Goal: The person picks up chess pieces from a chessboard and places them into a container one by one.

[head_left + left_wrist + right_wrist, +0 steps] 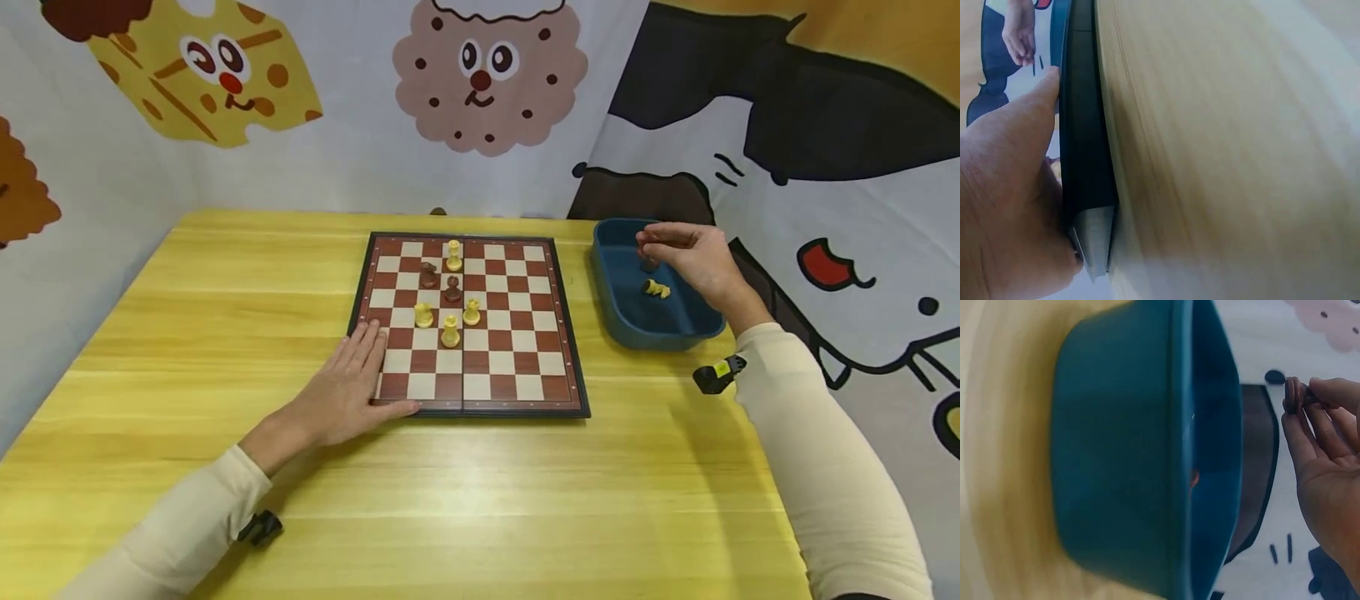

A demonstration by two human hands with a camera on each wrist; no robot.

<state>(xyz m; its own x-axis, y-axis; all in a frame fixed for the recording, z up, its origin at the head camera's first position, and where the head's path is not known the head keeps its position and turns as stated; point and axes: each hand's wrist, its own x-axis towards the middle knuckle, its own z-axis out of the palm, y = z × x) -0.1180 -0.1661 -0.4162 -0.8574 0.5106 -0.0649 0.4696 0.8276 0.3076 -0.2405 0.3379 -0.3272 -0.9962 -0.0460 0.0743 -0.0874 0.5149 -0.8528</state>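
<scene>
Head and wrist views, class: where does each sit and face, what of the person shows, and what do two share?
Head: on the person's head, looking forward and down at the chessboard and blue bin; left hand, right hand and cream sleeves show.
Left wrist: on that wrist, looking along the chessboard's dark edge; left hand shows, right hand beyond.
Right wrist: on that wrist, facing the blue bin's outer wall; the right hand shows.
Head and right wrist share the right hand pinching a brown chess piece.

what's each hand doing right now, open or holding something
Left hand: open, resting on the chessboard.
Right hand: holding a dark chess piece above the blue bin.
</scene>
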